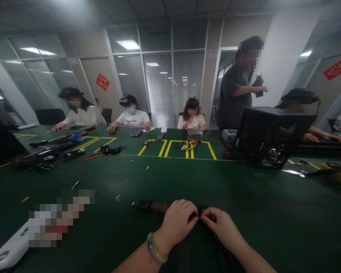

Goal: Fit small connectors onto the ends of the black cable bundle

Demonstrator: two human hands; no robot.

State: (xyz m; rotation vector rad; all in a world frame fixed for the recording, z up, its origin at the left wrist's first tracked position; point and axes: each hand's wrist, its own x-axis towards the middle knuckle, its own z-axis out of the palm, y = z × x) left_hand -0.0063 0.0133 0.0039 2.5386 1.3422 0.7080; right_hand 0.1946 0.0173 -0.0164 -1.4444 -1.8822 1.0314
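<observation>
A long, dark, tube-like bundle (159, 207) with black end pieces lies across the green table in front of me. My left hand (179, 220) is closed over its right part, fingers bent and thumb drawn in. Close beside it, my right hand (221, 224) pinches with thumb and forefinger, and the fingertips of both hands nearly meet. What sits between the right fingertips is too small and dark to make out. A green and pale bangle (156, 248) circles my left wrist.
A white object (10, 246), partly pixelated, lies at left front. Black cables (108, 150) and dark parts lie farther left. A black computer case (272, 136) stands at right, with a power supply (195, 134) at the far side. Several people sit opposite; one person (235, 91) stands.
</observation>
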